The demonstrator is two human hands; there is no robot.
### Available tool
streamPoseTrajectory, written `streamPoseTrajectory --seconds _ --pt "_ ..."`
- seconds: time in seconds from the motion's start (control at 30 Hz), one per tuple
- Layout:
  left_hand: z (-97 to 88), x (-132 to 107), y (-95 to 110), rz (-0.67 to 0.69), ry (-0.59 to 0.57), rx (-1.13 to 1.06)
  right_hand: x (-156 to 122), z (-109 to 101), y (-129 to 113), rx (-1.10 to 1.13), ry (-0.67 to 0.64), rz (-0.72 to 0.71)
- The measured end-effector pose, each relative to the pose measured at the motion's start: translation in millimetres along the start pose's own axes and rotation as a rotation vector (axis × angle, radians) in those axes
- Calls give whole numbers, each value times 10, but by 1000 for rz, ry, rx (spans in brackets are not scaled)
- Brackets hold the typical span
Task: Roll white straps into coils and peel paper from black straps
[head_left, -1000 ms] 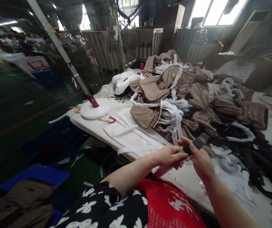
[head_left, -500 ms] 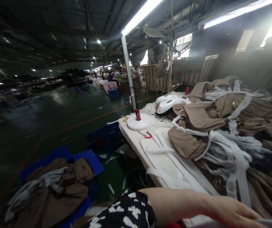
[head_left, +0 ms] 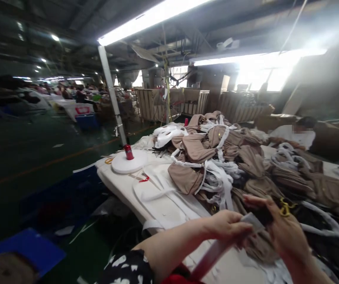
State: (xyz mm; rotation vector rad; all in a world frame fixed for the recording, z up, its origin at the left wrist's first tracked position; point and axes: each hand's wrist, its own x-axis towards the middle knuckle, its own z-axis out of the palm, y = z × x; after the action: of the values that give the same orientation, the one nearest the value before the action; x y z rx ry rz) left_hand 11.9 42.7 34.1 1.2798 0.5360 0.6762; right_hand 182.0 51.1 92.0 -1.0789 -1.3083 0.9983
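My left hand (head_left: 230, 227) pinches a flat whitish strip (head_left: 209, 258) near its end; its lower part runs down towards my lap. Just right of it, my right hand (head_left: 289, 234) is raised with its fingers stretched out towards the strip's end (head_left: 253, 222). Whether its fingertips touch the strip I cannot tell, and its thumb is hidden. A small yellow looped thing (head_left: 285, 208) shows at the back of this hand, its kind unclear. Behind both hands lies a heap of brown bags (head_left: 199, 148) with white-wrapped straps (head_left: 224, 138).
On the white table (head_left: 114, 185) are a white roll (head_left: 139, 161) with a red spool (head_left: 128, 152) on it, loose white strips (head_left: 163, 193), and a small red tool (head_left: 144, 178). A lamp post (head_left: 111, 94) stands at the table's far corner. Another person (head_left: 293, 134) is across the table.
My view has swung to the right, so the blue box of brown bags has mostly left the picture. Both hands have come into view, with the strip between them.
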Motion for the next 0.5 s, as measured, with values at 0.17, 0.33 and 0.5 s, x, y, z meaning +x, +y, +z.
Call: streamPoseTrajectory --seconds 0.17,0.33,0.5 --pt "103 4 356 79 16 24 -67 179 -132 30 -147 118" --pt "152 -53 360 73 29 -6 -7 -20 -209 75 68 43" --pt "152 -32 421 59 36 16 -18 -63 -146 0 -2 88"
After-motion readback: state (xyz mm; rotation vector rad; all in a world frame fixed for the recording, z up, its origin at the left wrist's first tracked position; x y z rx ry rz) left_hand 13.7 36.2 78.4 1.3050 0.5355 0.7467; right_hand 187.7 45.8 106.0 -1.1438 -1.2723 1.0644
